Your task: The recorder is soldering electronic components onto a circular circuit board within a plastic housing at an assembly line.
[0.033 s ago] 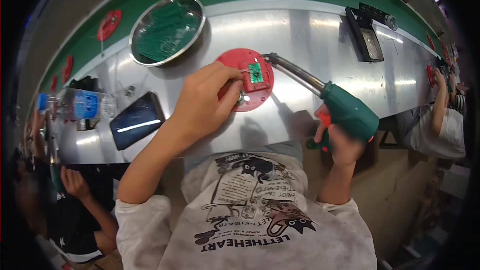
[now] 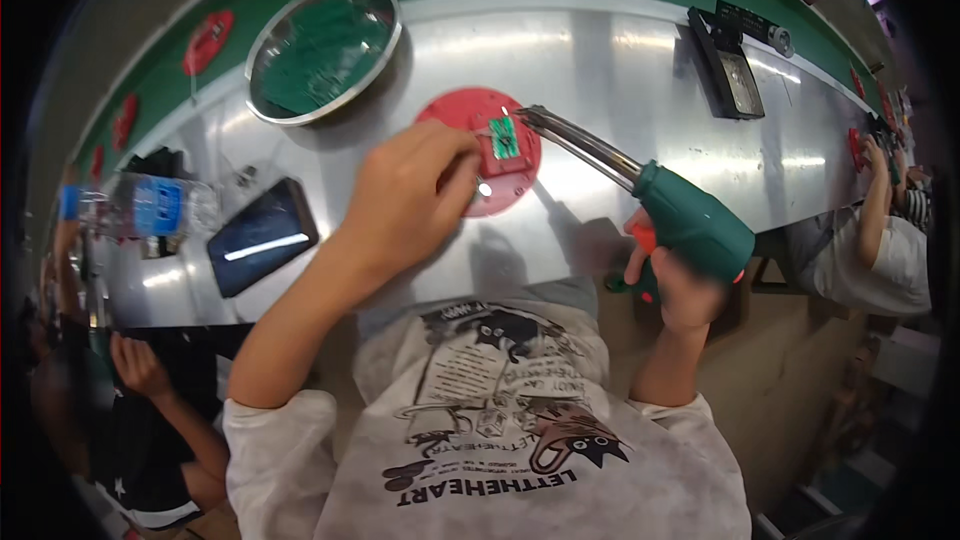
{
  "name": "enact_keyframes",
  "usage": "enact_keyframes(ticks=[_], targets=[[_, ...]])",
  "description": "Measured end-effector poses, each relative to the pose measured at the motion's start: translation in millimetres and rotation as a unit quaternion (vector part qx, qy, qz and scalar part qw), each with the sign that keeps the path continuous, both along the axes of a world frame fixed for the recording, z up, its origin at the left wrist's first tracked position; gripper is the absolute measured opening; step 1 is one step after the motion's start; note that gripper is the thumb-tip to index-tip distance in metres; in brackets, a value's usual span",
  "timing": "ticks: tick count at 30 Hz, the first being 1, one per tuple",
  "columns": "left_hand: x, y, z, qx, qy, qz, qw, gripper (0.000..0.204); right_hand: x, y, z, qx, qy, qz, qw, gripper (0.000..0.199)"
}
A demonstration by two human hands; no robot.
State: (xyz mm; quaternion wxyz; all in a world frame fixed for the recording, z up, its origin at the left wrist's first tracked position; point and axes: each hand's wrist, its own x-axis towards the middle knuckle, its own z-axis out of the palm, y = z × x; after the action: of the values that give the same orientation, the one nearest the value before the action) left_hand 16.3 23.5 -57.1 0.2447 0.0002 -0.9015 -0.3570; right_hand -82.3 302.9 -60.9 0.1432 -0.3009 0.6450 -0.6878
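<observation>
A round red plastic disc [image 2: 515, 183] lies on the metal bench, with a small green circuit board [image 2: 503, 138] on its raised middle. My left hand [image 2: 415, 180] rests over the disc's left side, thumb and forefinger pinched on a thin pale wire [image 2: 483, 131] that runs to the board. Part of the disc is hidden under these fingers. In my right hand [image 2: 680, 285] is a green soldering gun [image 2: 700, 218] with an orange trigger, gripped by its handle. Its long metal tip points left and stands over the disc's upper right edge, close to the board; contact is unclear.
Behind my left hand stands a steel bowl [image 2: 352, 100] of thin green pieces. A dark phone [image 2: 262, 240] and a lying water bottle [image 2: 160, 207] are at left. At far right is a black holder [image 2: 722, 70]. More red discs [image 2: 208, 42] sit along the green strip. People work on both sides.
The whole scene has shifted slightly left and up in the picture. Both hands keep their grips, and the soldering gun's tip remains near the board.
</observation>
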Motion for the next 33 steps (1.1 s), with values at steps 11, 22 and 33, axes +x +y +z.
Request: enact_keyframes(ticks=[11,22,33], targets=[[-10.0,8.3,-25.2,-0.108,0.073,0.062,0.99,0.012,6.1,9.7,-10.5,0.025,-0.012,0.013,1.0,0.037],[-12.3,3.1,-32.1,-0.144,0.107,0.051,0.982,0.012,0.5,11.4,-10.2,0.057,0.012,0.033,0.998,0.043],[-13.9,2.1,-33.5,-0.164,0.109,0.043,0.98,0.015,-17.9,9.0,-14.2,-0.037,0.008,0.002,0.999,0.044]])
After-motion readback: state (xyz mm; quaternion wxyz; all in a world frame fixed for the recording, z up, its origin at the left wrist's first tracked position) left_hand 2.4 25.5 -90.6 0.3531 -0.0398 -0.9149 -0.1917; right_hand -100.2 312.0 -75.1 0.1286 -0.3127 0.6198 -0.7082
